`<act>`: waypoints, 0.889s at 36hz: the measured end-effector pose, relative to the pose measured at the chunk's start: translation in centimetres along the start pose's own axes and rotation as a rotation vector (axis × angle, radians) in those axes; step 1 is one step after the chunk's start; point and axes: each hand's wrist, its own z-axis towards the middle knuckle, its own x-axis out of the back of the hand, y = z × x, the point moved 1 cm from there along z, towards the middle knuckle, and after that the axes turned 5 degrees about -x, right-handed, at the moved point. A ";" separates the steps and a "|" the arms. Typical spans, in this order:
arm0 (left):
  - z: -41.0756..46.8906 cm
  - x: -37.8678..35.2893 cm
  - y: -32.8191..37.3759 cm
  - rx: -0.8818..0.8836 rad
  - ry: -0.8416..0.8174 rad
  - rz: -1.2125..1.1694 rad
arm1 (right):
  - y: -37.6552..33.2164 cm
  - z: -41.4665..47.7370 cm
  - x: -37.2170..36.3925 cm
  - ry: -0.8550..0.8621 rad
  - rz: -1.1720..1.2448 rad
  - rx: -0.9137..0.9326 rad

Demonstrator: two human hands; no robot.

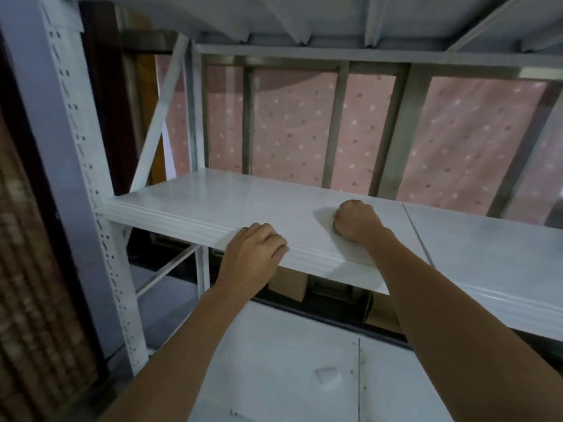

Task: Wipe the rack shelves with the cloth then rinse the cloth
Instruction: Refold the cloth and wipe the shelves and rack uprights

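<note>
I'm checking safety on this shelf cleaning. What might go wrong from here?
The left hand grips the shelf at its front edge; leaning weight there might strain or tip the rack. The right hand bunches the cloth small, so it may miss the back corners. The cloth might also snag on the seam between panels.

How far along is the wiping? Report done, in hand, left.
Done: nothing provable; no wiped streaks show. In hand: the right hand presses what looks like a pale cloth, mostly hidden, on the middle shelf while the left hand grips its front edge. Left: the rest of this shelf, the lower shelf, then rinsing; no water in view.
</note>
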 end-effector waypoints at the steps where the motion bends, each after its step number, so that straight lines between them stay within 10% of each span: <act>1: -0.1 0.4 -0.7 -0.009 -0.002 0.010 | -1.1 0.4 -0.1 -0.003 0.005 0.003; 32: -4.8 10.7 -28.8 -0.238 -0.106 0.141 | -40.3 13.8 -4.9 -0.119 0.168 0.256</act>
